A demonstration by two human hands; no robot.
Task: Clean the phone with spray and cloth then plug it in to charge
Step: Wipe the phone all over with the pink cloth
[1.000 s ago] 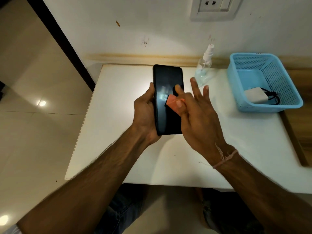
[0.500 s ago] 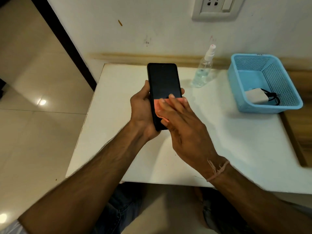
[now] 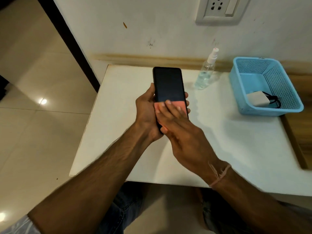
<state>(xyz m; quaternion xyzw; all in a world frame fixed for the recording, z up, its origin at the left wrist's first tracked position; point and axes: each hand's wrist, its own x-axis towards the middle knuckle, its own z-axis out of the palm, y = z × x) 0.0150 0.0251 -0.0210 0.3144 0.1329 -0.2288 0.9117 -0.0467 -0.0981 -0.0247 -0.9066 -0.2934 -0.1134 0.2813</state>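
1. So, the left hand [image 3: 146,112] is wrapped around a black glass-fronted phone [image 3: 168,85], thumb on one long edge and fingertips poking out past the other. It's holding the phone screen-up above the middle of the white rectangular table [image 3: 236,141].
2. The right hand [image 3: 184,137] isn't gripping anything. Its fingers [image 3: 168,107] lie flat and straight, pressing a small salmon-pink cloth [image 3: 179,104] onto the lower half of the screen. The upper half is bare and dark.
3. A thin pinkish thread bracelet [image 3: 219,176] sits on the right wrist, just over the table's front edge.
4. A clear plastic spray bottle [image 3: 205,73] with a white nozzle stands upright at the table's back edge, well apart from both hands.
5. A light-blue perforated plastic basket [image 3: 270,113] sits on the table's back right corner. Inside it is a white boxy charger [image 3: 257,98] with a black cable [image 3: 275,100] bunched right beside it.
6. A white wall socket plate [image 3: 219,10] is on the wall above the table's back edge.
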